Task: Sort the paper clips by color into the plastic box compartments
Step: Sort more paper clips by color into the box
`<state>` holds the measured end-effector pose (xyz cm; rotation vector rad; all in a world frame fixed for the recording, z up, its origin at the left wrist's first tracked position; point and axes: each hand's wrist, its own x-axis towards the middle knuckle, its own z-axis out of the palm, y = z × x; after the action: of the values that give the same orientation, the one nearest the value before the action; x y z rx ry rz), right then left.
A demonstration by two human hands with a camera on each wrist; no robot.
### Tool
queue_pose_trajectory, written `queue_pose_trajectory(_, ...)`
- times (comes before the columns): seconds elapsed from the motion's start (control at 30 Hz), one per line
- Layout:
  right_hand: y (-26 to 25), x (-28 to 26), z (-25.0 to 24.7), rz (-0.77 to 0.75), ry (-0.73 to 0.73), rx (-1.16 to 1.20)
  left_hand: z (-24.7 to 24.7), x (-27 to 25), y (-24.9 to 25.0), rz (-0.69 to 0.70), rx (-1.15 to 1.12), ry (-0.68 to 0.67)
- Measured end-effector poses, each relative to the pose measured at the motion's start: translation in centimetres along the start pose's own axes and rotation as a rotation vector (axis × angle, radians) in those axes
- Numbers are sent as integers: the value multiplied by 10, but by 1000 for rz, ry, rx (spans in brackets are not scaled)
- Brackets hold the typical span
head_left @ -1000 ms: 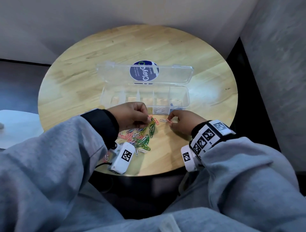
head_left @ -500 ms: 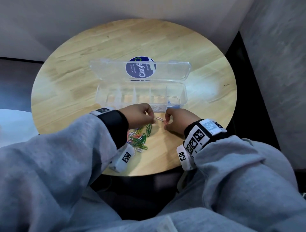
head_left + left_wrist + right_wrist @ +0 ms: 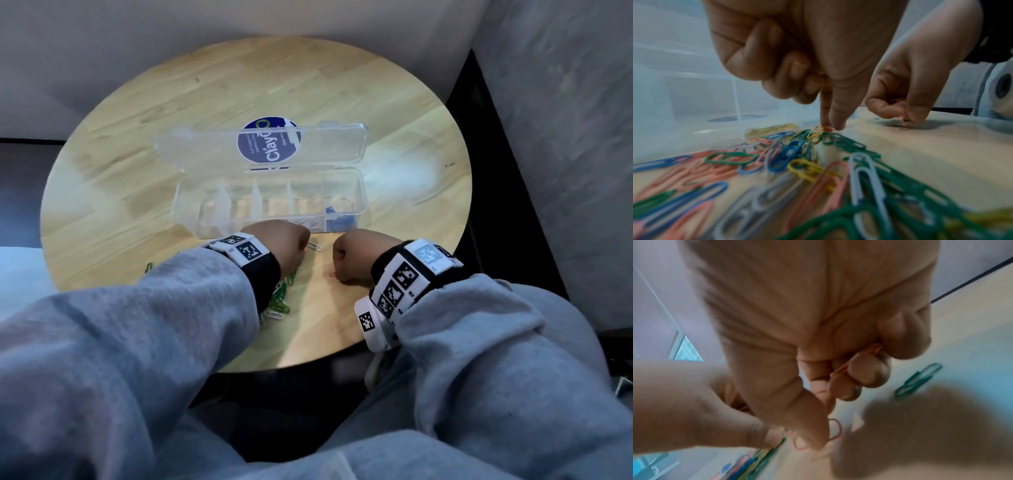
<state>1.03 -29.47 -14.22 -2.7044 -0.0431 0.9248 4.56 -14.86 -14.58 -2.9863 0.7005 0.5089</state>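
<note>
The clear plastic box (image 3: 191, 209) stands open mid-table, with blue clips (image 3: 339, 221) in its rightmost compartment. A pile of mixed coloured clips (image 3: 789, 155) lies in front of it, mostly under my left wrist. My left hand (image 3: 831, 127) has its thumb and forefinger tips together on a pink clip (image 3: 827, 129) at the pile's far end, the other fingers curled. My right hand (image 3: 818, 443) keeps several pink clips (image 3: 840, 369) in its curled fingers and pinches at another pink clip (image 3: 835, 431) on the table. A white clip (image 3: 314, 246) lies between the hands.
The box lid (image 3: 205, 147) lies open behind the box, with a round blue sticker (image 3: 269, 144) showing through it. A single green clip (image 3: 918, 379) sits on the wood near my right hand. The round table (image 3: 394, 102) ends close behind my wrists.
Both hands have stayed just in front of the box. The right hand has dropped lower onto the table and drawn slightly away from the white clip; the left has turned its knuckles upward.
</note>
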Motion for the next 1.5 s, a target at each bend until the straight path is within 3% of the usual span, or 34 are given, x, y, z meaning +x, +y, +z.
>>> queue_pose_trajectory(0.3, 2, -11, -9, -12, 26, 189, 4, 4, -3, 8, 28, -42)
queue_pose_trajectory(0.4, 2, -19, -12, -31, 53, 302, 1, 1, -5, 8, -71, -63)
queue_pose_trajectory(0.57, 4, -31, -13, 1, 63, 563, -20, -17, -15, -44, -489, -82)
queue_pose_trajectory(0.67, -1, -40, -18, 4, 21, 619, -36, -30, -34, -132, -886, -103)
queue_pose_trajectory(0.77, -13, -45, -20, 30, 7, 906, -50, -43, -53, -229, -1260, -82)
queue_pose_trajectory(0.9, -30, -44, -21, 24, 17, 1295, -61, -57, -75, -343, -1531, 1)
queue_pose_trajectory(1.17, -54, -36, -42, 22, 90, 1618, -66, -60, -99, -480, -1758, 63)
queue_pose_trajectory(1.5, -97, 0, -63, 20, 57, 1546, -58, -32, -111, -414, -1805, 11)
